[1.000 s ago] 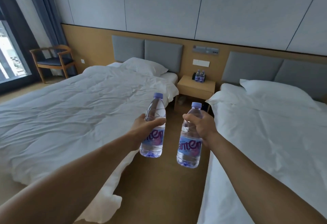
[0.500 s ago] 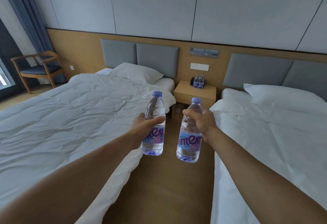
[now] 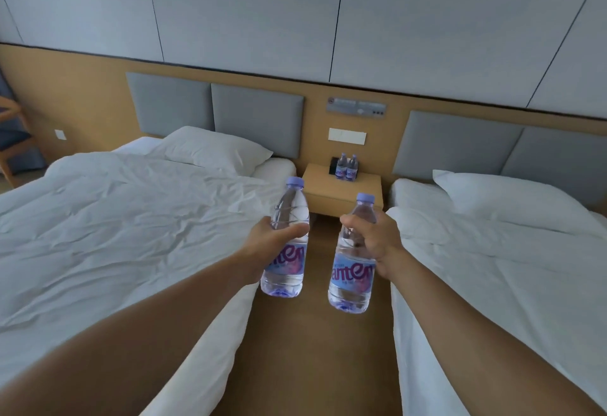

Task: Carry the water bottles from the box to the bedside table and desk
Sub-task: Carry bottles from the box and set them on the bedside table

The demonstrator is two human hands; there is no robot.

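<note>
I hold two clear water bottles with purple caps and purple-blue labels upright in front of me, over the aisle between two beds. My left hand (image 3: 269,241) grips the left bottle (image 3: 289,205) round its upper body. My right hand (image 3: 374,238) grips the right bottle (image 3: 353,281) just below its shoulder. Straight ahead, against the wall, stands the wooden bedside table (image 3: 343,194). Two more bottles (image 3: 346,167) stand side by side at its back, in front of a small dark object. No box is in view.
A white bed (image 3: 115,218) with a rumpled duvet flanks the aisle on the left, another white bed (image 3: 492,268) on the right. The brown floor (image 3: 312,350) runs between them to the table. A wooden chair (image 3: 10,139) shows at the far left edge.
The view has swung right and moved forward down the aisle. The bedside table is nearer and more centred, and the chair has slid to the left edge. Both hands keep their bottles.
</note>
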